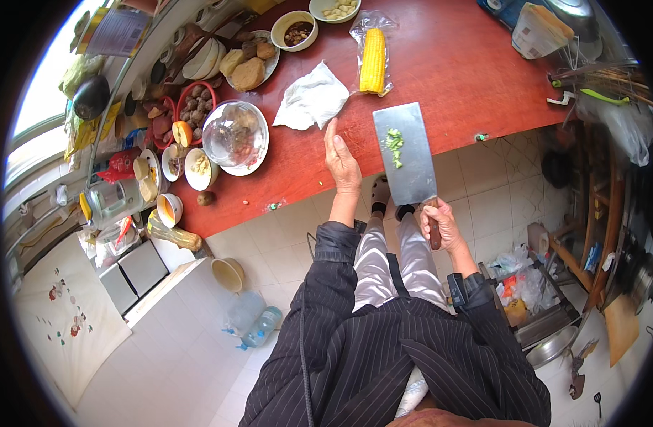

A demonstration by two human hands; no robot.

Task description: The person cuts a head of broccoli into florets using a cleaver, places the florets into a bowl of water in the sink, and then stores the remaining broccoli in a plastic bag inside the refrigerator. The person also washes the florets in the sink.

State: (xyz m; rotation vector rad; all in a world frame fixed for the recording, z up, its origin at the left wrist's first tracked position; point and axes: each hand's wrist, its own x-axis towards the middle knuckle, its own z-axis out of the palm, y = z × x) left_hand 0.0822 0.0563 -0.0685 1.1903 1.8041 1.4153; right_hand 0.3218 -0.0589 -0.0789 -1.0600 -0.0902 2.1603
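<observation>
My right hand (444,225) grips the wooden handle of a cleaver (417,178), its broad blade lying flat past the near edge of the red table. A small heap of chopped greens (394,146) rests on the blade. My left hand (343,160) is held upright at the table's edge, fingers stretched and holding nothing. Just beyond its fingertips lies a crumpled white cloth or paper (312,96). An ear of yellow corn in clear plastic (373,60) lies farther back, beyond the blade.
The red table (469,71) carries a plate under a clear dome (235,139), a bowl of dark sauce (295,31) and a plate of potatoes (249,71) at left. Plastic water bottles (261,327) stand on the floor. A rack (547,313) with bags is at right.
</observation>
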